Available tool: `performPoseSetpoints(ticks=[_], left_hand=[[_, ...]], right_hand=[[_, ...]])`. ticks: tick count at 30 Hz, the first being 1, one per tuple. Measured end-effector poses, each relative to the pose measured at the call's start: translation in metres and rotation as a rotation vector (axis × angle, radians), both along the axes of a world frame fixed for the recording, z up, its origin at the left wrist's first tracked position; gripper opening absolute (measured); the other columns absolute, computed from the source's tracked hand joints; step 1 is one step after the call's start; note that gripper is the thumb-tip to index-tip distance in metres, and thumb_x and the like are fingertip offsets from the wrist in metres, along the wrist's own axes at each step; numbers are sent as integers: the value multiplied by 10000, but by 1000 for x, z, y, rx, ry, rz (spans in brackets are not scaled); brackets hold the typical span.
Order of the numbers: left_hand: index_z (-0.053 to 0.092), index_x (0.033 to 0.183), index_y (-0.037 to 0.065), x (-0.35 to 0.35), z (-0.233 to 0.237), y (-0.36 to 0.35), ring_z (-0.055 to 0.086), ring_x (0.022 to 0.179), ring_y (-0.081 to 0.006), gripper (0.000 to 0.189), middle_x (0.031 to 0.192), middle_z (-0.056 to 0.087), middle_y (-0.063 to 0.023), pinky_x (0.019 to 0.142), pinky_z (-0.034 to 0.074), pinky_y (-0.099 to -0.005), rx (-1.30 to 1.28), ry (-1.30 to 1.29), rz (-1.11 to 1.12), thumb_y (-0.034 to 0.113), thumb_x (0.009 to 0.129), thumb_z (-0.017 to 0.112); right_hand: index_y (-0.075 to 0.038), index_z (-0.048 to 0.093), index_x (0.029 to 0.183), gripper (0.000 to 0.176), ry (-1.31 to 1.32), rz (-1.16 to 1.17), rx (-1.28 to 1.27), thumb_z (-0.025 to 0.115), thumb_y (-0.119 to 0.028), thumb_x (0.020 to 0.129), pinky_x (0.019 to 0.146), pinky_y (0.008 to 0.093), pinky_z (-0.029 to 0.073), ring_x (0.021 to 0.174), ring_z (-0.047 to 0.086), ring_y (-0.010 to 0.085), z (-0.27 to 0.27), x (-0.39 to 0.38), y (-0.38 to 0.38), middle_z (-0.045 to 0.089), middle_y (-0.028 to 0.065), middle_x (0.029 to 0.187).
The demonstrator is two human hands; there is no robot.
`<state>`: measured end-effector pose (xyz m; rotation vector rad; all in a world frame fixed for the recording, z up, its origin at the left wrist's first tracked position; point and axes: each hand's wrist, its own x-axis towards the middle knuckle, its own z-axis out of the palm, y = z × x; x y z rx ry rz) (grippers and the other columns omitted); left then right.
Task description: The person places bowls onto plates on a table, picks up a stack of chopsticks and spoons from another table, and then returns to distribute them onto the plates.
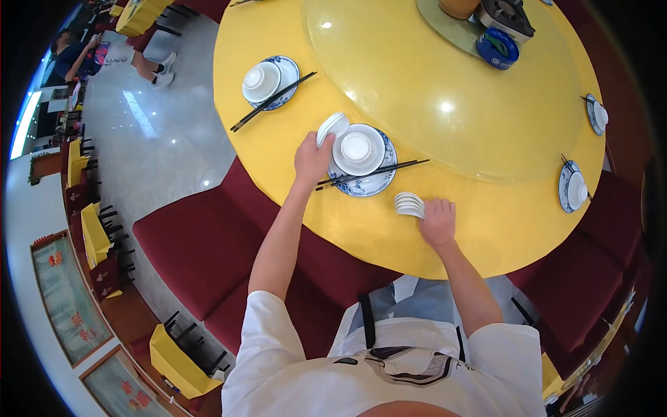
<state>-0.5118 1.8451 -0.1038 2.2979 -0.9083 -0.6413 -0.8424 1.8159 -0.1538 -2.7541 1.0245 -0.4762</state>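
Observation:
My left hand (314,158) is closed on a white soup spoon (333,126), held at the left rim of the near place setting. That setting has a blue-patterned plate (379,183), a white bowl (371,161) and an upturned white cup (356,146). Black chopsticks (403,165) lie slanted across the plate's near side. Closer to the table's front edge, my right hand (439,222) grips the handle end of a stack of several white soup spoons (410,204). The fingers partly hide both sets of handles.
A glass turntable (445,83) covers the middle of the yellow table (333,240). On it stand a blue ashtray (497,50) and a small stove (508,17). Another setting with a plate (290,68) lies left; two more are right. Maroon chairs (201,236) surround the table. A person (90,59) sits far left.

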Motion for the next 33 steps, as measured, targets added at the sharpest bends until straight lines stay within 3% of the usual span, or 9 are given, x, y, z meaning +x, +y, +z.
performPoseSetpoints(ticks=[6,11,16,21,25,27,33], left_hand=[[583,866,-44,19,-13,-7,624,730,-339,391,788,634,-223,652,466,-393,-103,56,82,347,867,585],[573,889,-51,11,-17,0,624,744,-364,377,813,635,-236,658,471,-402,-24,88,-92,326,887,560],[558,939,-50,14,-22,7,626,761,-371,369,820,634,-241,667,476,-401,-74,141,-124,317,897,547],[552,917,-58,16,-12,5,608,804,-384,495,821,622,-243,710,462,-409,75,239,-92,425,931,444],[543,907,-50,19,-15,6,594,819,-394,526,817,615,-248,724,454,-426,70,185,-149,451,945,387],[527,908,-47,17,-4,3,591,801,-409,516,805,611,-256,714,452,-448,226,73,-266,443,953,372],[500,910,-56,11,-6,8,591,755,-432,528,785,608,-268,690,450,-498,234,-83,-279,450,958,357]], right_hand=[[-74,529,855,202,13,0,8,619,-165,698,645,384,350,701,459,261,0,2,0,492,79,751],[-72,528,855,189,8,5,25,608,-169,715,648,387,355,711,475,267,1,3,-1,505,85,755],[-47,523,851,207,-34,12,26,612,-160,703,646,405,351,711,468,300,1,4,0,481,117,748],[-48,526,854,201,-24,6,19,608,-161,710,645,403,350,707,465,298,1,3,0,479,115,747],[-50,527,857,200,-27,0,17,609,-163,715,646,400,350,705,461,293,-1,3,0,476,112,745],[-50,526,858,200,-29,-4,17,609,-163,715,647,399,350,706,461,292,0,2,-1,476,111,745],[-56,531,859,200,4,14,48,609,-174,717,660,399,350,727,469,290,2,1,-1,484,108,752]])
